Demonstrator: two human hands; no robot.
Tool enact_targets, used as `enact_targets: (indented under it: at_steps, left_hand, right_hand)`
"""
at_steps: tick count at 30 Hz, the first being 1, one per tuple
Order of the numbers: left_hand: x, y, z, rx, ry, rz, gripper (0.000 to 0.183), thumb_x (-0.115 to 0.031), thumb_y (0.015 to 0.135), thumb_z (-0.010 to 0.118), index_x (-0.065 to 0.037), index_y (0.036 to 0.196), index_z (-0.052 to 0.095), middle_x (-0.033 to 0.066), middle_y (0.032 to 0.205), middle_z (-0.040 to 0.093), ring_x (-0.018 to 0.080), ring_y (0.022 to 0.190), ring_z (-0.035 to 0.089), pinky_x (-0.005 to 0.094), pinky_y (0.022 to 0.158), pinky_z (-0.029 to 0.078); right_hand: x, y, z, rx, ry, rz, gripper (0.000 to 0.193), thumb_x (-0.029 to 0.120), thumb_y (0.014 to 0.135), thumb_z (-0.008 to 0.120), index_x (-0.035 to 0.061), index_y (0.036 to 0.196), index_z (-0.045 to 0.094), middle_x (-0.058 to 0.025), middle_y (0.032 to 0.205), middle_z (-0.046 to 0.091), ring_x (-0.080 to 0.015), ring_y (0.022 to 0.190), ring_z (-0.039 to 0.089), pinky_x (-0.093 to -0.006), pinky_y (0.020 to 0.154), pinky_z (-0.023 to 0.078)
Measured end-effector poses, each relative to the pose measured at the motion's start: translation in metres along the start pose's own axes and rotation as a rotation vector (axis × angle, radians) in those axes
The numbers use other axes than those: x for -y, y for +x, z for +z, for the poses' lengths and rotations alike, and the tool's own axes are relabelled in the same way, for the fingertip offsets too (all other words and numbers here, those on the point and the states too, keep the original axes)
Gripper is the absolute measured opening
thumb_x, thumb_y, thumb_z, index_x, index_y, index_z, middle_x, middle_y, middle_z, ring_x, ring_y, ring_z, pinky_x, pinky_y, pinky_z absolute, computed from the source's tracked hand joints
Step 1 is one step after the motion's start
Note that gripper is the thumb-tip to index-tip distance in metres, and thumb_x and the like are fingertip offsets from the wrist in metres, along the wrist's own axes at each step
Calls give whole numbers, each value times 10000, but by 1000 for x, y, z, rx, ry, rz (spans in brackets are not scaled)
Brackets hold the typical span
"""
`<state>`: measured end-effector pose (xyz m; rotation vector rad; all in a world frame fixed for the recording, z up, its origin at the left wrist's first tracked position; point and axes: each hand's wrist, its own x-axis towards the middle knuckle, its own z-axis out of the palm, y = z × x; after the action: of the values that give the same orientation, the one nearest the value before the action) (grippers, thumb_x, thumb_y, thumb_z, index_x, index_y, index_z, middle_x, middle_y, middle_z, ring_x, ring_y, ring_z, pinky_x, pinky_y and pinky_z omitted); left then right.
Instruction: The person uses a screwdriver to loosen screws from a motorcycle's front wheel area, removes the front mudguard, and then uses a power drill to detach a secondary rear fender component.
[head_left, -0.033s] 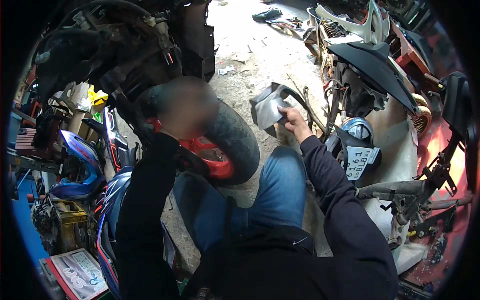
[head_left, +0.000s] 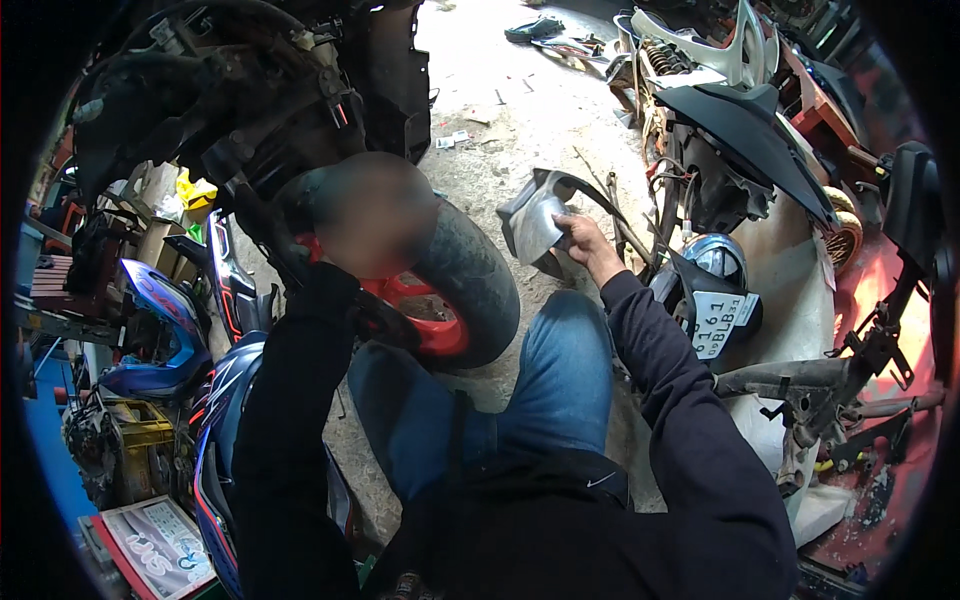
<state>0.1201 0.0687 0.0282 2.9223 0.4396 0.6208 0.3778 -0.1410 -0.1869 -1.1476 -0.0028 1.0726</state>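
A: In the head view, what do we have in our right hand (head_left: 587, 243)?
B: We grip a curved grey-and-black piece (head_left: 537, 228) by its near edge, thumb on top. It is held just right of the black tyre (head_left: 485, 285), over the concrete floor (head_left: 490, 150).
A: And our left hand (head_left: 375, 225)?
B: It reaches toward the tyre and its red wheel rim (head_left: 435, 325), but a blur covers it, so we can't tell whether it is spread, closed or holding anything.
A: What lies around us?
B: On our right, a large black panel (head_left: 745, 115) and a white plate (head_left: 715, 318); on our left, a blue-and-purple fairing (head_left: 165, 345) and a yellow crate (head_left: 145, 430).
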Motion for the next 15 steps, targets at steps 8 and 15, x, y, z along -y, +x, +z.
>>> enact_targets:
  at_steps: [8,15]
  left_hand:
    - [-5,7,2,-39,-63,3,268,-324,806,640,-110,965,675,58,1056,646,255,1070,558,387,963,400]
    - [1,6,9,-166,-177,234,188,-142,869,554,-103,1021,658,83,1117,621,278,1119,524,396,979,386]
  right_hand:
    - [19,-55,13,93,145,-128,186,150,893,602,-3,997,579,-86,955,609,-192,865,592,-420,823,498]
    - [46,-127,20,353,126,-307,301,171,945,518,15,1202,492,-89,1138,589,-208,1048,569,-412,931,441]
